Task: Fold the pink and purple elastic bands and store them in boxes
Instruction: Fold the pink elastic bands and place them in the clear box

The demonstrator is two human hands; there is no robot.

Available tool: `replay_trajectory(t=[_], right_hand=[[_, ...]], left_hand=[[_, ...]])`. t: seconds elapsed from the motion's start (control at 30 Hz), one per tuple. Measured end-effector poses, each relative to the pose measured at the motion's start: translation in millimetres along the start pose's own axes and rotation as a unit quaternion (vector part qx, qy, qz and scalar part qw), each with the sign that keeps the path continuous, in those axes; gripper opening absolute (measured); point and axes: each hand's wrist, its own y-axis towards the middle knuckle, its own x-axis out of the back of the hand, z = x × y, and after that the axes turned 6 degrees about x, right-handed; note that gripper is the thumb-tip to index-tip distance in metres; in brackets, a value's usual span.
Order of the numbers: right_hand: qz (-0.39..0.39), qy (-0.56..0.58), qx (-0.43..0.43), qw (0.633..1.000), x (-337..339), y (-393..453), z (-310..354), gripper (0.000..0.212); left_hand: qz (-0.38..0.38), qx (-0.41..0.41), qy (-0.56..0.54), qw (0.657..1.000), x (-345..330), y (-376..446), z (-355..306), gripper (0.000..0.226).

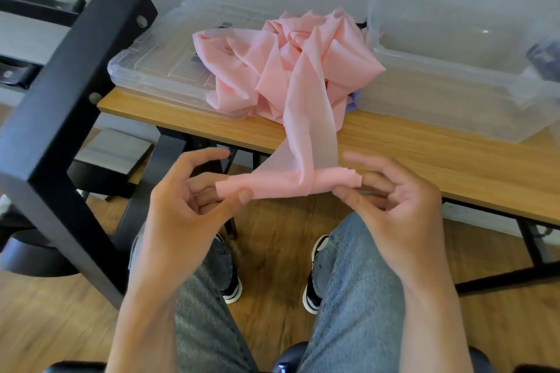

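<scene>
The free end of the pink elastic band (291, 185) is pinched between the left hand (185, 206) and the right hand (391, 200) above the person's knees, with only the first short fold started. Most of its length lies heaped on the worktop (439, 157), draped over a flat lid (157, 66). A purple band (353, 101), seemingly, peeks from beneath the heap. The clear box (454, 94) at right appears empty; nothing is stored yet.
</scene>
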Motion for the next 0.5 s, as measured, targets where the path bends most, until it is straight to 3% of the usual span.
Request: replay_trajectory(t=[0.17, 0.27, 0.5], right_hand=[[0.023, -0.094, 0.048, 0.994, 2.3, -0.1, -5.9, 0.012], [0.037, -0.122, 0.073, 0.989, 1.3, 0.3, -6.4, 0.007], [0.032, 0.065, 0.004, 0.997, -2.5, -2.7, -0.7, 0.018]], left_hand=[[0.018, -0.007, 0.067, 0.998, 0.2, 0.0, 3.2, 0.028], [0.025, 0.005, 0.049, 0.998, 1.7, -0.7, 1.2, 0.022], [0.023, 0.001, -0.057, 0.998, -0.2, -2.9, -0.6, 0.03]])
